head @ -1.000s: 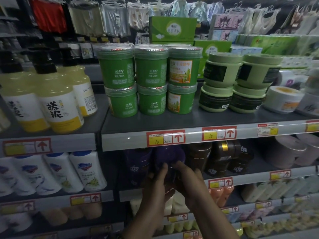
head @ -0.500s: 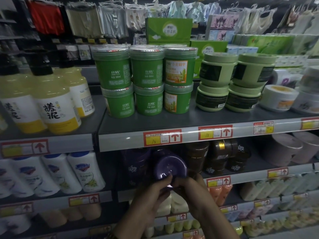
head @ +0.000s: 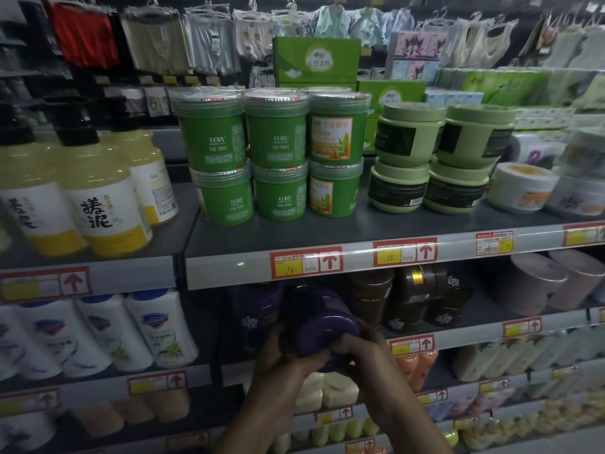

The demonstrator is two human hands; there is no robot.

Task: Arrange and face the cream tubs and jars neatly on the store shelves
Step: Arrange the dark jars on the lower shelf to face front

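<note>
both hands hold one purple jar (head: 322, 326). the left hand (head: 284, 362) is curled round the jar's side and bottom. the right hand (head: 363, 352) is curled round the low edge of its lid. neither hand is open, and both grip tight.

the jar is at the front of the middle shelf (head: 458, 335), just under the price tag strip of the top shelf (head: 229, 270). it is tipped over, so its round lid points out at us and a bit to the right. it does not stand on the shelf now. the hands carry it.

a second ago the hands were reaching into the dark shelf and the jar stood back in there. half a second ago it began to tip and its lid showed. now it has come further out and tipped more, and the hands have closed round it.

i think this means the person has picked this jar out to fix it, so this step is only part done. the jar needs to be stood up, with its label to the front, next to the other purple jar (head: 253, 309) on its left. the brown jars (head: 370, 299) are close on its right, so it could bump them when it goes back.

up on the top shelf the green tubs (head: 275, 152) are stacked in twos. some show the front label and some do not, so they may need a turn too. the pale green jars (head: 406, 158) beside them are stacked in twos as well.
</note>
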